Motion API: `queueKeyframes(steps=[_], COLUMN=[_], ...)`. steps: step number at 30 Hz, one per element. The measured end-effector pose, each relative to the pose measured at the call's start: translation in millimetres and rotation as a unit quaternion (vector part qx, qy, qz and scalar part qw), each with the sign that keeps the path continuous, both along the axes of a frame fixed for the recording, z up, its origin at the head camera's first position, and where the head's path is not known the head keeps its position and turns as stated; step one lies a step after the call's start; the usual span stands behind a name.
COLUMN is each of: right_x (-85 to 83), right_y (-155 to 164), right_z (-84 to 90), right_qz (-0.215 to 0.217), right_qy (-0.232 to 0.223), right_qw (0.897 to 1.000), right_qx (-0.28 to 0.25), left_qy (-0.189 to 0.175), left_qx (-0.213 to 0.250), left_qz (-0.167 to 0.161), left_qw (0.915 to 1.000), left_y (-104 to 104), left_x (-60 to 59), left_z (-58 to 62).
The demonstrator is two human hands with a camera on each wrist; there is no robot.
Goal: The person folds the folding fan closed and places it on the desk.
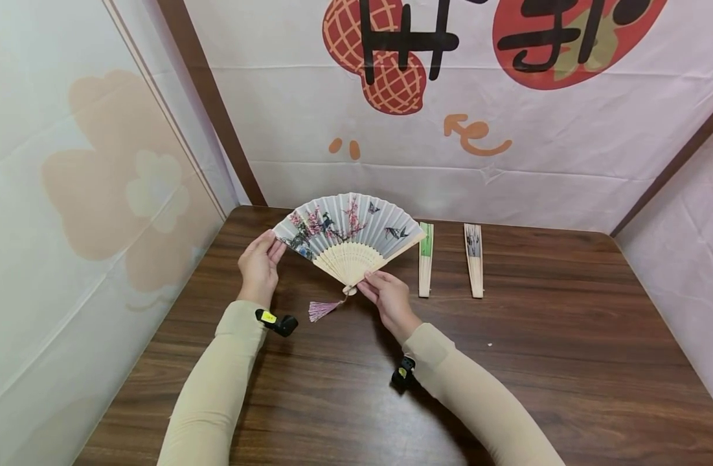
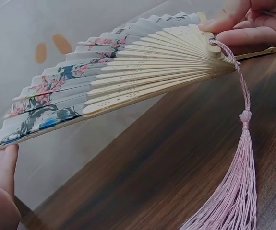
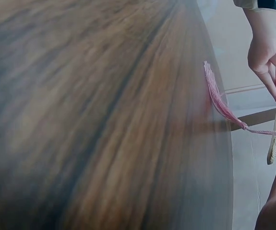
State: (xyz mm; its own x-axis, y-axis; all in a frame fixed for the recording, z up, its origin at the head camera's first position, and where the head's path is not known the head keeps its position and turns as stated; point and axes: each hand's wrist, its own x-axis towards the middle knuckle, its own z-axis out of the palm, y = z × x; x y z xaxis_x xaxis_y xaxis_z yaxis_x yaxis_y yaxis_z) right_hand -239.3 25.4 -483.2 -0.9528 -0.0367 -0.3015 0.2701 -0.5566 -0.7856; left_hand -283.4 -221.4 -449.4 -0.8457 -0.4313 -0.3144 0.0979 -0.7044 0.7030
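An open paper fan (image 1: 349, 233) is held above the wooden table (image 1: 537, 362), near its far edge at about 11 o'clock from the table's middle. Its pivot points toward the person at 6 o'clock and its painted arc spreads toward 12 o'clock; the spread runs from the 9 o'clock side to the 3 o'clock side, the right end a little higher. The left hand (image 1: 258, 265) holds the outermost rib at the fan's 9 o'clock end, fingers nearly straight and close together against the edge. The right hand (image 1: 390, 299) pinches the bamboo ribs just beside the pivot, fingers curled narrow round them. A pink tassel (image 1: 322, 310) hangs from the pivot toward 8 o'clock. Two folded fans (image 1: 426, 259) (image 1: 474, 259) lie at 3 o'clock of the open one, long axes running 12 to 6, apart from each other.
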Motion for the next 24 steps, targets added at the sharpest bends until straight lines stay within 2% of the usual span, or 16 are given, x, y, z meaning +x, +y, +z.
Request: queueKeyframes(steps=[10, 14, 24], right_x=[2.2, 1.8, 2.2], right_y=[3.4, 3.0, 6.2], right_z=[-0.9, -0.4, 2.0], right_qz=[0.001, 0.015, 0.033], right_qy=[0.008, 0.015, 0.001], right_qw=[1.0, 0.999, 0.999], right_qx=[0.02, 0.027, 0.034], left_qy=[0.008, 0.004, 0.0], left_qx=[-0.026, -0.029, -0.037], left_qz=[0.014, 0.019, 0.016], left_qw=[0.9995, 0.9994, 0.9992], left_y=[5.6, 7.0, 11.3], left_x=[-5.3, -5.4, -5.1], left_z=[-4.6, -4.5, -2.5])
